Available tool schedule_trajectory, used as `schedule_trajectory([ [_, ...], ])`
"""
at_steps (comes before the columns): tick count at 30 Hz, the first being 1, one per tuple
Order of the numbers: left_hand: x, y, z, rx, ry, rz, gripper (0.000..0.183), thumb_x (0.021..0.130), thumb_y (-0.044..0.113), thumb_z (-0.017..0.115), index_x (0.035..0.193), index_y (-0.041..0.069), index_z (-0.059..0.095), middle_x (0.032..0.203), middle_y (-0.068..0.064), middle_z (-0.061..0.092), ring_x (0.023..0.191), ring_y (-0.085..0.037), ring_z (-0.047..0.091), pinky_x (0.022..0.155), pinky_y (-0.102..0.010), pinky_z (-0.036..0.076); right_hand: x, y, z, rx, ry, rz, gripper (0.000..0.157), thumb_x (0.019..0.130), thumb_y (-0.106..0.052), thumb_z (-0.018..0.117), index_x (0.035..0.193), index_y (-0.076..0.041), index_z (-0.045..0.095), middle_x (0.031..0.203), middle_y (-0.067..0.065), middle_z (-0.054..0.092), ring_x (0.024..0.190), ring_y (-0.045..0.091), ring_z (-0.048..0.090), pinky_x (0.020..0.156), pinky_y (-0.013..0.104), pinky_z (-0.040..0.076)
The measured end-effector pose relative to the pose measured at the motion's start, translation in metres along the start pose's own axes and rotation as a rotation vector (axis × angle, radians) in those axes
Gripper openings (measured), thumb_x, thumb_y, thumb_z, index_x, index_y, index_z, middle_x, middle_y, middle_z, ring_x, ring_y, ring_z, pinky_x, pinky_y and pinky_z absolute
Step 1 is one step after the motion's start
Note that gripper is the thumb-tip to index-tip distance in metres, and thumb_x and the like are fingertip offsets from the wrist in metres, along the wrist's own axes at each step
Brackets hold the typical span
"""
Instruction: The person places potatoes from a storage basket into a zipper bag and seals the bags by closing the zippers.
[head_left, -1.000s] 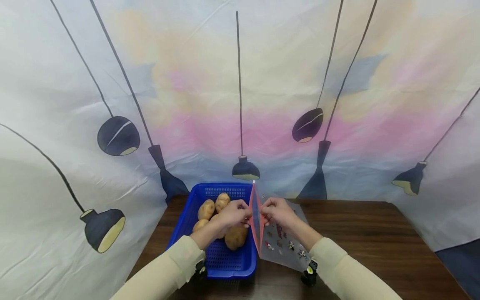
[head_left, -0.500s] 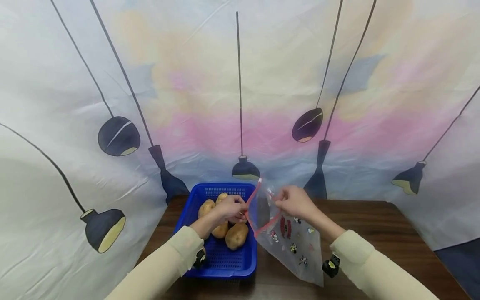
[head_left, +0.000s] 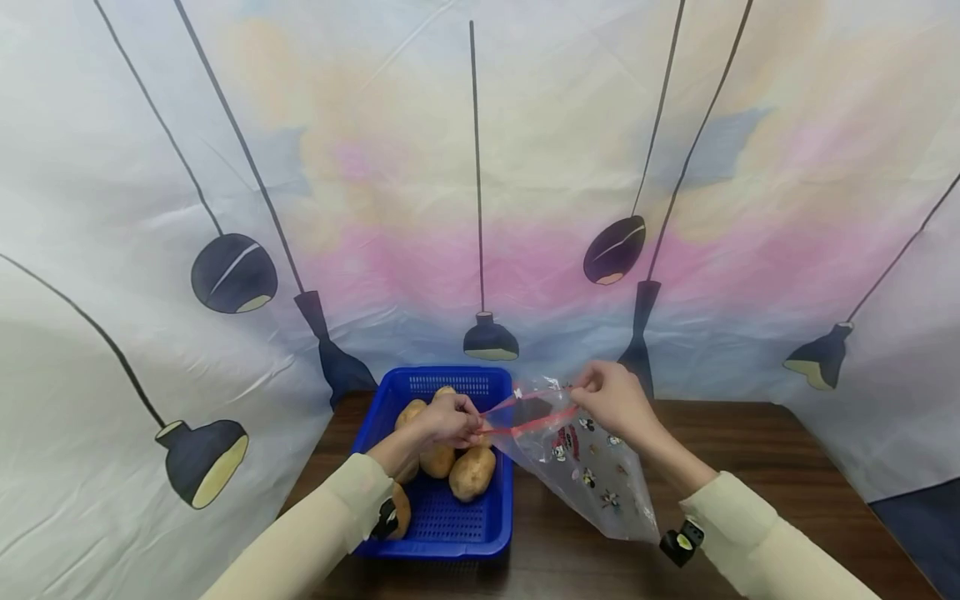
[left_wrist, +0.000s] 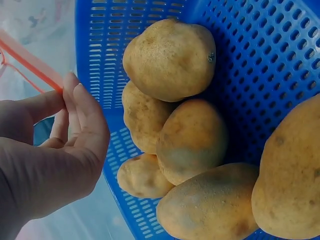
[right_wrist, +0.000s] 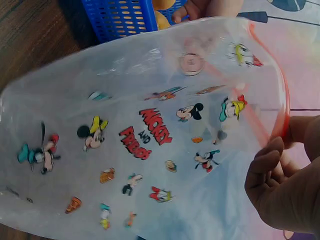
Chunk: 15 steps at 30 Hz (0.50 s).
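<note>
A clear plastic zip bag (head_left: 600,467) with cartoon prints and a red rim hangs between both hands, its mouth spread sideways. My left hand (head_left: 452,421) pinches one end of the red rim above the basket; the left wrist view shows thumb and fingertips on the red strip (left_wrist: 35,65). At the other end, my right hand (head_left: 617,398) pinches the rim; the right wrist view shows the printed bag (right_wrist: 145,135) stretching away from those fingers. Below the left hand, several potatoes (head_left: 472,473) lie in a blue plastic basket (head_left: 450,546). No potato shows inside the bag.
The basket stands on a dark wooden table (head_left: 757,475), left of the bag. Behind the table hangs a cloth backdrop (head_left: 555,167) printed with lamps. Black wrist cameras (head_left: 681,543) sit near both cuffs.
My right hand has moved right and slightly up, pulling the bag's rim wide. My left hand has shifted a little left over the basket. The bag's bottom has swung right.
</note>
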<state>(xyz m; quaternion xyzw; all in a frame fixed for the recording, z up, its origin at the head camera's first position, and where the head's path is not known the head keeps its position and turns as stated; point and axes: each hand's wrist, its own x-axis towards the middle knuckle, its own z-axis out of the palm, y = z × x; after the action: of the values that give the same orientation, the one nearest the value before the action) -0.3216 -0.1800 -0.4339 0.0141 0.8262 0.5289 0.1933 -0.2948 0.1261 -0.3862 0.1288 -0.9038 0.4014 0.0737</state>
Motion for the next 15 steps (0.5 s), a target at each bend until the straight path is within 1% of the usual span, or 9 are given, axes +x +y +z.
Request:
schedule_trajectory([
  [2, 0.0003, -0.0001, -0.0008, 0.020, -0.010, 0.014, 0.006, 0.105, 0.002, 0.061, 0.104, -0.003, 0.065, 0.091, -0.013, 0.074, 0.082, -0.023, 0.076, 0.079, -0.039, 0.064, -0.0022, -0.0005, -0.0030, 0.003, 0.007, 0.001, 0.005, 0.094, -0.017, 0.072, 0.093, -0.012, 0.071, 0.082, 0.002, 0.070, 0.067, 0.018, 0.062, 0.061, 0.035, 0.050],
  [6, 0.0002, -0.0015, -0.0048, 0.069, -0.032, 0.057, 0.008, 0.105, 0.002, 0.061, 0.107, -0.004, 0.066, 0.092, -0.016, 0.074, 0.081, -0.024, 0.076, 0.084, -0.044, 0.064, -0.0057, -0.0011, -0.0088, 0.005, -0.025, -0.022, 0.004, 0.095, -0.014, 0.071, 0.093, -0.011, 0.070, 0.078, 0.000, 0.071, 0.065, 0.019, 0.062, 0.058, 0.035, 0.049],
  [8, 0.0010, -0.0039, -0.0072, 0.091, -0.034, 0.067, 0.008, 0.105, 0.003, 0.062, 0.107, -0.004, 0.067, 0.090, -0.015, 0.073, 0.080, -0.023, 0.076, 0.083, -0.044, 0.064, -0.0072, -0.0003, -0.0103, 0.006, -0.044, -0.048, 0.003, 0.095, -0.011, 0.069, 0.093, -0.010, 0.070, 0.076, -0.001, 0.070, 0.064, 0.018, 0.061, 0.056, 0.034, 0.048],
  [10, 0.0022, -0.0058, -0.0090, 0.101, -0.039, 0.063, 0.008, 0.105, 0.003, 0.064, 0.107, -0.003, 0.067, 0.088, -0.013, 0.073, 0.079, -0.022, 0.075, 0.083, -0.044, 0.063, -0.0087, 0.0008, -0.0104, 0.008, -0.052, -0.068, 0.004, 0.094, -0.008, 0.068, 0.091, -0.011, 0.070, 0.074, -0.002, 0.070, 0.061, 0.019, 0.059, 0.054, 0.034, 0.047],
  [12, 0.0030, -0.0071, -0.0098, 0.101, -0.042, 0.060, 0.007, 0.105, 0.003, 0.064, 0.107, -0.003, 0.066, 0.088, -0.011, 0.073, 0.079, -0.022, 0.075, 0.084, -0.045, 0.063, -0.0098, 0.0020, -0.0097, 0.009, -0.045, -0.090, 0.006, 0.092, -0.007, 0.068, 0.090, -0.012, 0.070, 0.073, -0.003, 0.068, 0.060, 0.018, 0.057, 0.053, 0.033, 0.046],
  [15, 0.0026, -0.0080, -0.0092, 0.099, -0.048, 0.070, 0.007, 0.104, 0.003, 0.064, 0.107, -0.003, 0.066, 0.088, -0.011, 0.073, 0.081, -0.025, 0.076, 0.085, -0.047, 0.063, -0.0111, 0.0032, -0.0067, 0.017, -0.007, -0.118, 0.007, 0.090, -0.006, 0.070, 0.088, -0.013, 0.070, 0.073, -0.003, 0.067, 0.062, 0.018, 0.057, 0.056, 0.034, 0.047],
])
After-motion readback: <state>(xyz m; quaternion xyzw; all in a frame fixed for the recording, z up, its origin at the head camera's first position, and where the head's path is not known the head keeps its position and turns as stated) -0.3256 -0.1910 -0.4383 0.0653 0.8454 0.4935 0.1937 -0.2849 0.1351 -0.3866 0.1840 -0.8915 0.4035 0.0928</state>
